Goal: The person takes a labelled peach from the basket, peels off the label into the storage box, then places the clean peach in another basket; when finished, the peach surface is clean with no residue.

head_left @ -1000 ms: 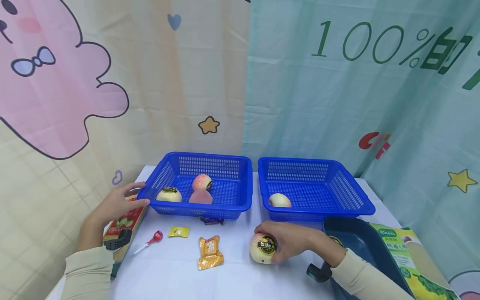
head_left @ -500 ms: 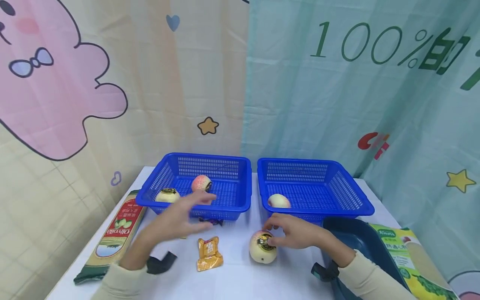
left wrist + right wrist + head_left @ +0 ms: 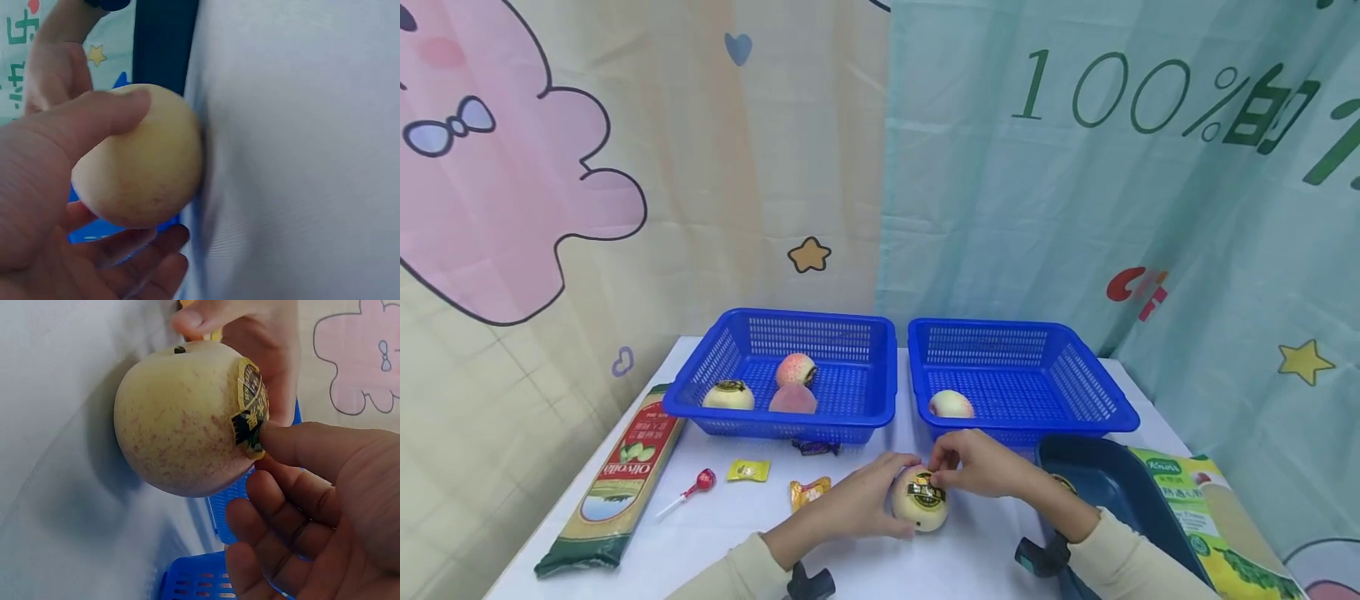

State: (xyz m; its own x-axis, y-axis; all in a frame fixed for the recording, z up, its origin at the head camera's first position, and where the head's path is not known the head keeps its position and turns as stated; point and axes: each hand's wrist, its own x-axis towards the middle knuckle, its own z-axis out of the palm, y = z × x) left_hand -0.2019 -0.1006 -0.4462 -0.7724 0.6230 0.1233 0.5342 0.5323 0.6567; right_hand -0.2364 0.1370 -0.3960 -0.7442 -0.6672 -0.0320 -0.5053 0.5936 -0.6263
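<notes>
A pale yellow peach (image 3: 917, 515) with a black-and-gold sticker (image 3: 927, 492) rests on the white table. My left hand (image 3: 868, 500) holds it from the left; in the left wrist view the thumb (image 3: 125, 112) lies over its top and the fingers curl beneath. From the other side, my right hand (image 3: 985, 467) pinches at the sticker's edge between thumb and index finger. The right wrist view shows that thumb (image 3: 290, 440) on the sticker's border, the other fingers loosely bent below, and a dark stem (image 3: 180, 349) on the peach.
Two blue baskets stand behind: the left basket (image 3: 880, 392) holds three peaches, the right basket (image 3: 1075, 400) one. Around lie a lollipop (image 3: 704, 480), yellow candy (image 3: 748, 471), purple candy (image 3: 816, 447), orange packet (image 3: 805, 492), pasta bag (image 3: 625, 483), dark blue tray (image 3: 1120, 483) and Knorr bag (image 3: 1217, 517).
My left hand has left the left basket's rim and moved right to hold the peach. My right hand has shifted from gripping the peach's side to its sticker.
</notes>
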